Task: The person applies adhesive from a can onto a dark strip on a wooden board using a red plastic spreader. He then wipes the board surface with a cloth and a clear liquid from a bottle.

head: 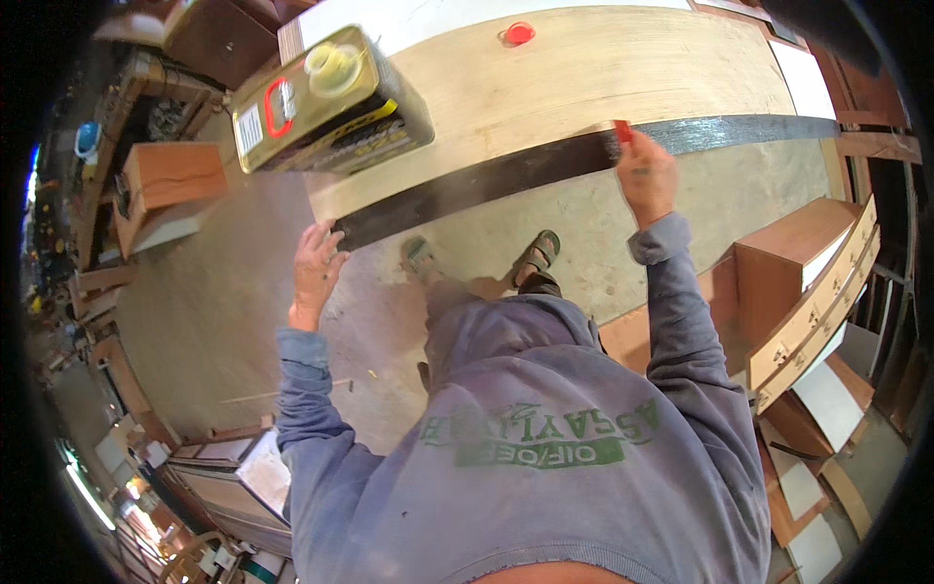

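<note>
A long dark strip (pixel 467 182) lies along the near edge of a pale wooden board (pixel 657 66). Its right part has a wet-looking shine; its left part is matt. My right hand (pixel 648 175) grips a small red spreader (pixel 622 132) over the strip. With bent fingers, my left hand (pixel 319 266) touches the strip's left end. A metal can (pixel 328 102) with a red handle stands at the board's left, its spout uncapped. Farther back on the board lies a red cap (pixel 519 33).
Wooden boxes (pixel 792 244) and long curved-looking panels (pixel 817 306) stand at the right. At the left are a wooden cabinet (pixel 179 179) and shelving. Stacked boards (pixel 226 489) are at lower left. My sandalled feet are below the strip.
</note>
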Action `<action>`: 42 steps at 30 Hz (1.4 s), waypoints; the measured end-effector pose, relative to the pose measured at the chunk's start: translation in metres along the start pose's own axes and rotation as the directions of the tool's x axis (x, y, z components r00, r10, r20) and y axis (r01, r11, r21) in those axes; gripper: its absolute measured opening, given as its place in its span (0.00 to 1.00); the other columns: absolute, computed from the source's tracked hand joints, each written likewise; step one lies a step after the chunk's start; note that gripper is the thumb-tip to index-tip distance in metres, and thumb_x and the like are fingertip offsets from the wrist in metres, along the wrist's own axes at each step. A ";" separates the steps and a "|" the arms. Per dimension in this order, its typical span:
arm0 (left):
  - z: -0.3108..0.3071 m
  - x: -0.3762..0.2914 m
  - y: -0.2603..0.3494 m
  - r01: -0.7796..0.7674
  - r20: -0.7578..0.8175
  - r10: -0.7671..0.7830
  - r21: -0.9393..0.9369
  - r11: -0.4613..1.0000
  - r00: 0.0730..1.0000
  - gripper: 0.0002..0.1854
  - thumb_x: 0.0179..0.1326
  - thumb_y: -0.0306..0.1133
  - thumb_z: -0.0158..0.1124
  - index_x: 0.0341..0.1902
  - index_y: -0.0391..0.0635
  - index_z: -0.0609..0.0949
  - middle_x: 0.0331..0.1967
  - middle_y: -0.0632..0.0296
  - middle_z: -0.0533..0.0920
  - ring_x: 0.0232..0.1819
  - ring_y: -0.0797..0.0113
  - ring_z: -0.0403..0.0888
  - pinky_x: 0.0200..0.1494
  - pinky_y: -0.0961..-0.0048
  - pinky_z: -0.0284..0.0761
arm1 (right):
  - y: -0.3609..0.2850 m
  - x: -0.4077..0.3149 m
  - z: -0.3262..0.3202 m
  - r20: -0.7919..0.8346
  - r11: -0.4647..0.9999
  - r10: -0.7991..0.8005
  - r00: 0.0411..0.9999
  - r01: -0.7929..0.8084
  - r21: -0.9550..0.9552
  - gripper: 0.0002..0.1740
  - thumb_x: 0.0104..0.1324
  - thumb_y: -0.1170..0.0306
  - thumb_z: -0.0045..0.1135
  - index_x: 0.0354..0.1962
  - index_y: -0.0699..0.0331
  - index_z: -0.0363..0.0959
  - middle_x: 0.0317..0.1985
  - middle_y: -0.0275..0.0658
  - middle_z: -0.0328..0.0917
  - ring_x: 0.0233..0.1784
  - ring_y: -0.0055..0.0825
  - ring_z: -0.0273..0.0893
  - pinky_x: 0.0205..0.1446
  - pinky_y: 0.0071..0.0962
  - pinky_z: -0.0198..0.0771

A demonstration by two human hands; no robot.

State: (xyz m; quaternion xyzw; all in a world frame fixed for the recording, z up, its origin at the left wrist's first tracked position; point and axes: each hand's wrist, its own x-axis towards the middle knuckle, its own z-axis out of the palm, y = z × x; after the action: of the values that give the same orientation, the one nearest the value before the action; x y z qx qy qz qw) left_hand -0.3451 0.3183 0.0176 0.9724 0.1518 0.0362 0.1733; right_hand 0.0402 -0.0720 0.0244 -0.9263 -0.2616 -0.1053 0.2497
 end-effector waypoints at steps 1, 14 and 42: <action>-0.001 0.001 -0.002 -0.004 0.004 0.004 -0.011 1.000 1.000 0.25 0.47 0.27 0.78 0.52 0.41 0.85 0.63 0.54 0.80 0.64 0.46 0.74 0.65 0.56 0.74 | 0.005 0.000 -0.003 -0.020 0.991 -0.005 1.000 0.002 -0.132 0.06 0.68 0.70 0.55 0.31 0.61 0.76 0.28 0.47 0.81 0.33 0.51 0.80 0.37 0.49 0.74; 0.023 -0.002 -0.047 -0.164 -0.195 0.103 -0.324 0.932 0.975 0.48 0.45 0.29 0.83 0.71 0.41 0.69 0.58 0.57 0.84 0.65 0.53 0.73 0.69 0.60 0.67 | -0.280 -0.124 0.093 0.208 0.978 -0.162 0.965 0.128 0.166 0.20 0.47 0.80 0.59 0.41 0.65 0.75 0.32 0.42 0.77 0.38 0.45 0.75 0.45 0.43 0.73; -0.033 0.141 -0.018 -0.428 -0.397 0.198 -0.657 0.621 0.896 0.65 0.45 0.32 0.87 0.81 0.40 0.51 0.72 0.48 0.66 0.68 0.52 0.71 0.72 0.57 0.69 | -0.210 -0.409 -0.042 -0.314 0.688 0.712 0.628 -0.713 0.132 0.11 0.69 0.76 0.61 0.47 0.66 0.84 0.41 0.43 0.85 0.48 0.34 0.83 0.53 0.31 0.76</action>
State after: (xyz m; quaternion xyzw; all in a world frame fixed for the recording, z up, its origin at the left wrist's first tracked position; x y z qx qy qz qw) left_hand -0.2205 0.3882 0.0445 0.8166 -0.0254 0.2635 0.5129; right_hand -0.4195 -0.1156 0.0123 -0.9216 0.1731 -0.1574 0.3096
